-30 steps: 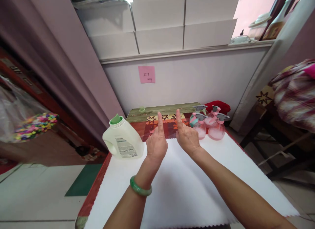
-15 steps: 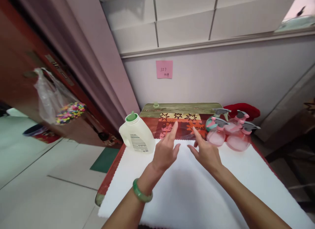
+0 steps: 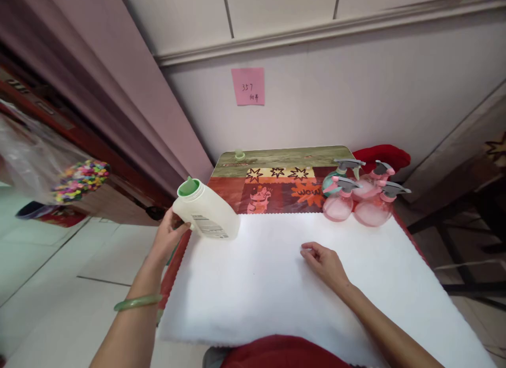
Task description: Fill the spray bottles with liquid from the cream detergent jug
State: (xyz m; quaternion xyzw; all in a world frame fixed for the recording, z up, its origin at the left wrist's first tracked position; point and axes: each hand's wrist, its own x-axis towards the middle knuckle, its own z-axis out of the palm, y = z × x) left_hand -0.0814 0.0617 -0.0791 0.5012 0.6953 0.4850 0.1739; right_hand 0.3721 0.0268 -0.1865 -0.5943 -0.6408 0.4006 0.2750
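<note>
A white detergent jug (image 3: 209,214) with a green cap stands at the left edge of the white cloth (image 3: 276,283) on a small table. My left hand (image 3: 168,239), with a green bangle on the wrist, is closed around the jug's handle. My right hand (image 3: 324,262) lies on the middle of the cloth with its fingers loosely curled and holds nothing. Three pink spray bottles (image 3: 358,199) with grey triggers stand together at the cloth's far right corner.
The table (image 3: 276,173) has a red and green patterned top and stands against a white wall bearing a pink note (image 3: 248,86). A small green cap (image 3: 239,155) lies at the table's back left. A clear bag of coloured bits (image 3: 75,181) hangs at left.
Both hands came down from a raised pointing pose. My left hand swung left and took hold of the jug's handle. My right hand settled on the cloth.
</note>
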